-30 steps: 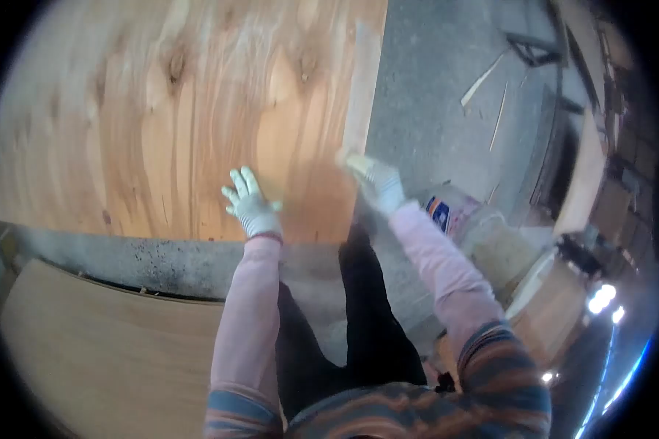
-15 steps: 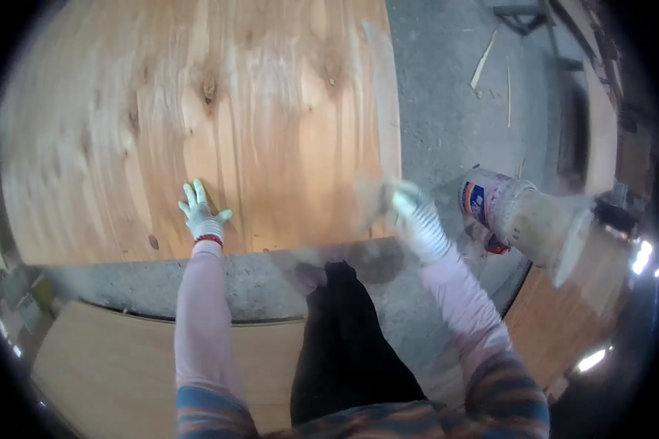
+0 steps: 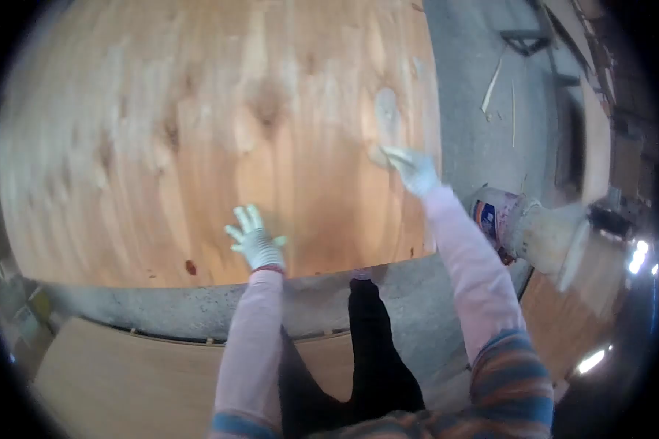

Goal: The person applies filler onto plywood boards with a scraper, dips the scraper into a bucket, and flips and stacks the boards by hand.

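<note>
A large plywood sheet point(image 3: 322, 190) with dark knots and streaked grain fills the upper left. My left hand point(image 3: 255, 243), in a pale glove with a striped cuff, lies on it near the front edge, fingers spread. My right hand point(image 3: 416, 173), gloved too, is over the sheet's right part. Its fingers close on a putty knife point(image 3: 378, 156), which is blurred and partly hidden by them. Just beyond the blade, a grey patch of filler point(image 3: 386, 111) is smeared on the wood.
A stained bucket point(image 3: 494, 216) stands right of the sheet, beside a pale, crusted container point(image 3: 545, 238). Thin wood strips point(image 3: 493, 86) lie on the concrete floor point(image 3: 465, 117). Another board point(image 3: 132, 373) lies low behind my legs, and a brown panel point(image 3: 564, 314) is at lower right.
My right hand has moved forward over the sheet with the putty knife. A grey filler patch now shows there. My left hand sits farther right on the wood, and the view has shifted.
</note>
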Motion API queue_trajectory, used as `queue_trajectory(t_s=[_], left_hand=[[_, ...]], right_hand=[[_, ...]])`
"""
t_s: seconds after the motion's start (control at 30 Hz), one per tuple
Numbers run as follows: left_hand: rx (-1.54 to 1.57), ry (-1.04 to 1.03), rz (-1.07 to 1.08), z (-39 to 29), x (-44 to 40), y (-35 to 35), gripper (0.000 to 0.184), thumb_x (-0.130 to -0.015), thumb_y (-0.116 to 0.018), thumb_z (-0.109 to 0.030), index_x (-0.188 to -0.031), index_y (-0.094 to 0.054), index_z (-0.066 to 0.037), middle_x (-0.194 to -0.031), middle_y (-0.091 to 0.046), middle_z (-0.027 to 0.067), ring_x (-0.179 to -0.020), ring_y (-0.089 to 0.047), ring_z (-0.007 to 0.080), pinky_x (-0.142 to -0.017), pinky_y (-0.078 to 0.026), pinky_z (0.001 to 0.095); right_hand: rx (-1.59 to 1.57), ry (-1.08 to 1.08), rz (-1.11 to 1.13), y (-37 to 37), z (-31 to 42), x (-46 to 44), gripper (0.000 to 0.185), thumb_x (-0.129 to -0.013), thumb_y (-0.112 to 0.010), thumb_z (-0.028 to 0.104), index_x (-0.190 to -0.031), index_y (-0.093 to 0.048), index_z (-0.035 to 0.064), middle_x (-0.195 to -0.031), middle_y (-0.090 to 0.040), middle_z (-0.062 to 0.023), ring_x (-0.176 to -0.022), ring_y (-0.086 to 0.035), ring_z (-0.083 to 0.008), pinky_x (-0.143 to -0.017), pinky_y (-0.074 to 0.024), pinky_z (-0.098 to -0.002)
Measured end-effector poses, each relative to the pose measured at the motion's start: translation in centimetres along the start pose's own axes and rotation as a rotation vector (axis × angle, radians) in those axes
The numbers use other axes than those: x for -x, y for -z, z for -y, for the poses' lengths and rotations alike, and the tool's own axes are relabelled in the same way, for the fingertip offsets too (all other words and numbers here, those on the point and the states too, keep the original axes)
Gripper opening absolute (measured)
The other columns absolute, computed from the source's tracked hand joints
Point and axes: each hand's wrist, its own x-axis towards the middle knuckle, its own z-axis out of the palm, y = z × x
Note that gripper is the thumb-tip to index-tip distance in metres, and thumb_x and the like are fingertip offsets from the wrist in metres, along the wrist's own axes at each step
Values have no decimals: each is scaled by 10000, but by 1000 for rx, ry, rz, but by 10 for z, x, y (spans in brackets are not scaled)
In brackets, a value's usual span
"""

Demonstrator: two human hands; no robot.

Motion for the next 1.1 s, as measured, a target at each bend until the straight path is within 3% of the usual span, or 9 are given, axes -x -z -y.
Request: queue_trajectory(t_s=[0.1,0.17,0.2,0.3,0.43,0.6,0.83,0.87,1.1], left_hand=[[-96,-376,-49,37,-15,12,1134,-614,-833,-438,-1517,-196,-180,-1590,-160,82,-1419,-160,459,-1081,-214,678],[-307,-740,-131,83,-51,40,1115,-619,-842,-408,-1510,-211,-178,-1583,-189,75,-1420,-190,431,-1086,-256,641],[-245,-533,-68,99,-65,74,1102,-621,-847,-380,-1509,-218,-203,-1585,-190,55,-1418,-205,413,-1069,-284,643],[46,-99,-233,212,-129,94,1090,-645,-848,-285,-1518,-197,-242,-1593,-168,33,-1426,-202,389,-1059,-302,646],[116,-41,-182,267,-157,103,1099,-660,-837,-181,-1525,-163,-251,-1600,-139,23,-1441,-166,383,-1074,-276,652],[48,-21,-115,263,-154,98,1123,-656,-841,-223,-1526,-132,-258,-1606,-101,7,-1438,-158,404,-1069,-290,659],[36,-59,-51,263,-164,116,1090,-659,-841,-268,-1517,-169,-266,-1599,-120,10,-1430,-149,431,-1043,-291,697],[32,-78,-54,264,-164,119,1079,-655,-837,-294,-1514,-183,-282,-1600,-123,13,-1436,-139,424,-1053,-270,699],[76,-109,-152,349,-262,179,1087,-637,-838,-297,-1508,-188,-327,-1604,-115,-21,-1449,-131,385,-1070,-255,685]], right_hand=[[-691,-540,-95,-44,69,46,257,-920,-597,73,-1169,-651,47,-1131,-676,-72,-1015,-646,-201,-894,-516,-337],[-613,-679,-164,-75,99,49,269,-914,-607,69,-1177,-635,23,-1121,-674,-80,-990,-645,-183,-897,-512,-321],[-850,-857,-317,-80,144,27,305,-893,-637,63,-1191,-613,-2,-1127,-659,-70,-983,-623,-150,-882,-509,-311],[-1410,-496,-365,-116,147,-36,331,-882,-658,80,-1206,-612,26,-1147,-639,-61,-1008,-602,-144,-851,-508,-314],[-129,-108,-441,-127,104,-178,280,-907,-629,148,-1168,-646,50,-1089,-673,-65,-960,-628,-179,-863,-493,-316],[98,-117,-180,-148,166,-171,268,-889,-616,101,-1145,-676,52,-1180,-664,-97,-1057,-628,-199,-931,-474,-307],[-171,-220,-800,-316,295,-198,350,-883,-495,48,-1212,-613,58,-1075,-682,-110,-989,-649,-269,-898,-504,-371],[203,-391,-578,-329,308,-203,339,-883,-501,52,-1203,-614,58,-1045,-684,-118,-951,-653,-294,-882,-506,-380],[-222,-54,-111,-295,323,-171,289,-913,-606,217,-1144,-644,46,-1008,-693,-101,-907,-655,-267,-832,-515,-377]])
